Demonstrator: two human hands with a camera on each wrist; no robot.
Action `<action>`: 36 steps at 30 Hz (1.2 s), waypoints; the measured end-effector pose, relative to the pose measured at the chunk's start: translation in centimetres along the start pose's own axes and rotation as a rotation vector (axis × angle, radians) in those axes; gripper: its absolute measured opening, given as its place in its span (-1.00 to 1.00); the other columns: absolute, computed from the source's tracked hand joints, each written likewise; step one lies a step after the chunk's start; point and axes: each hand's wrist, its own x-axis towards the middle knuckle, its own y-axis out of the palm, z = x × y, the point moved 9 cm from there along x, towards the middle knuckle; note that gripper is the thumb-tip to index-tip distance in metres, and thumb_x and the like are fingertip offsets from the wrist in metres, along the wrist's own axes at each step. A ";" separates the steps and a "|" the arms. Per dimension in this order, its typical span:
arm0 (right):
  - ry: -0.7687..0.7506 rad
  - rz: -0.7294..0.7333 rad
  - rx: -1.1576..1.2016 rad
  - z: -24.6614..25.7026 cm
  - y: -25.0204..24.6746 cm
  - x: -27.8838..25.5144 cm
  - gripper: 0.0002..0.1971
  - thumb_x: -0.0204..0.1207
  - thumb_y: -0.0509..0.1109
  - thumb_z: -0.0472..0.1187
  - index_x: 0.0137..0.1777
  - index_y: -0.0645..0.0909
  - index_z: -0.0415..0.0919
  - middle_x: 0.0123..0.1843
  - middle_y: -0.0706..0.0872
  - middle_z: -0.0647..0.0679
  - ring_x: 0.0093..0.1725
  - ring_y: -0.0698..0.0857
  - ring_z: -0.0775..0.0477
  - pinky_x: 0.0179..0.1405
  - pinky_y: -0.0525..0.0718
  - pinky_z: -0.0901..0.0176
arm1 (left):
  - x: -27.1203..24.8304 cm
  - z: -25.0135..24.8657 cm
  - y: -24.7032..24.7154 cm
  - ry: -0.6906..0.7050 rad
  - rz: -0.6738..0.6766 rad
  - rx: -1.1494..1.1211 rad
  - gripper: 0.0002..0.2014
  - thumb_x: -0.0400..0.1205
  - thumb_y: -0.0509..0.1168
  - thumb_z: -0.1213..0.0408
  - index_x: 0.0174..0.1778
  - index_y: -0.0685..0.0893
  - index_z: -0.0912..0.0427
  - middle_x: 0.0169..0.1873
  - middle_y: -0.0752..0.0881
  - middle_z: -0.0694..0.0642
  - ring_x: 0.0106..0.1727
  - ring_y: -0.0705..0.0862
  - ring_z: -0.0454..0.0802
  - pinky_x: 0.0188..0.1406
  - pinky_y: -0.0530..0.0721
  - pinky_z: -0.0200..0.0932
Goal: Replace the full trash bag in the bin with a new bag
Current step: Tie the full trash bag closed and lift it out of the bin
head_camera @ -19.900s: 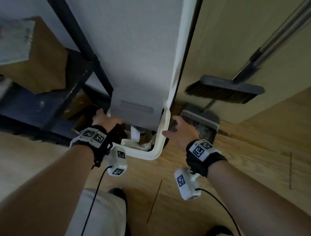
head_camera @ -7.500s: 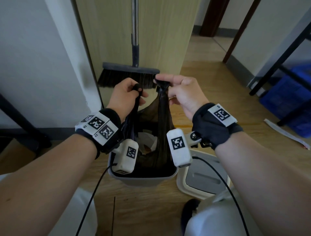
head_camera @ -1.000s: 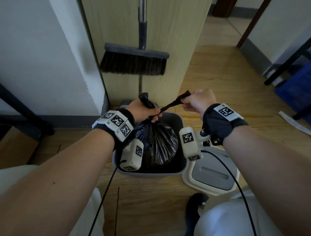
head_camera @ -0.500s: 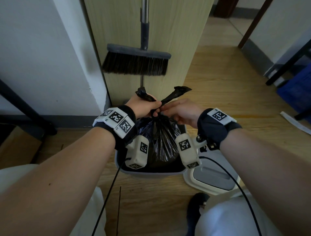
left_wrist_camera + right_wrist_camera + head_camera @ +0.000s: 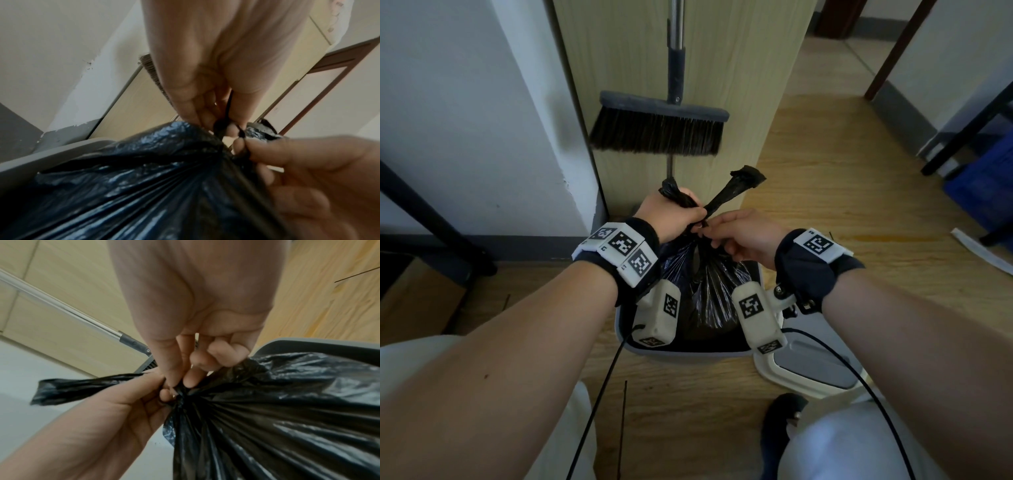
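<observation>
A full black trash bag [image 5: 709,294] sits in the grey bin [image 5: 688,356], its mouth gathered into a knot with two twisted ends. My left hand [image 5: 688,219] grips the left end [image 5: 671,192] in its fist. My right hand [image 5: 717,233] pinches the bag at the knot, and the other end [image 5: 736,188] sticks up free beyond it. In the left wrist view the left hand's fingers [image 5: 197,113] curl on the gathered neck of the bag [image 5: 144,178]. In the right wrist view the right hand's fingertips [image 5: 185,379] pinch the knot of the bag [image 5: 277,402].
The bin's white and grey lid [image 5: 815,366] lies on the wooden floor to the right of the bin. A broom [image 5: 657,130] hangs against the wooden panel behind. A blue crate [image 5: 986,185] and black frame legs stand at the far right.
My right hand has let go of the outstretched end and come left to the knot. That end now stands up free. The left hand keeps its hold.
</observation>
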 end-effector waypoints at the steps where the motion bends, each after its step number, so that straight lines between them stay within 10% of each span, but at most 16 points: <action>1: -0.002 0.003 -0.002 0.1 0.1 0.0 -0.91 0.52 0.41 -0.27 -0.18 0.71 -0.14 -0.42 0.58 -0.03 -0.51 0.40 0.07 -0.54 0.32 0.28 | 0.0 -0.2 -0.2 0.013 -0.033 0.023 -0.95 0.53 0.37 0.30 -0.21 0.74 0.17 -0.36 0.73 0.02 -0.24 0.70 -0.07 0.01 0.67 -0.10; 9: 0.000 0.024 -0.059 0.3 0.7 0.1 -0.83 0.50 0.43 -0.28 -0.31 0.59 -0.13 -0.39 0.60 -0.03 -0.45 0.52 0.07 -0.50 0.50 0.33 | -0.8 -2.2 -0.7 0.169 -0.081 0.220 -0.73 0.45 0.44 0.25 -0.23 0.73 0.46 -0.20 0.76 0.40 -0.23 0.65 0.08 -0.04 0.66 -0.01; 23: 0.025 -0.156 -0.062 0.1 -0.6 -0.2 -0.79 0.52 0.37 -0.40 -0.32 0.58 -0.17 -0.41 0.62 -0.06 -0.47 0.55 0.08 -0.42 0.59 0.29 | -0.8 -1.0 0.9 0.040 0.196 0.316 -0.79 0.50 0.41 0.34 0.04 0.78 0.25 -0.03 0.77 0.15 0.00 0.67 -0.02 0.17 0.59 -0.10; 36: -0.022 -0.230 -0.150 0.8 -1.3 -0.5 -0.80 0.47 0.39 -0.45 -0.31 0.59 -0.18 -0.39 0.68 -0.08 -0.45 0.62 0.05 -0.26 0.72 0.16 | -1.2 1.2 1.8 -0.181 0.299 0.089 -0.79 0.65 0.24 0.30 0.14 0.66 0.28 -0.07 0.62 0.20 -0.03 0.54 0.03 -0.08 0.48 -0.16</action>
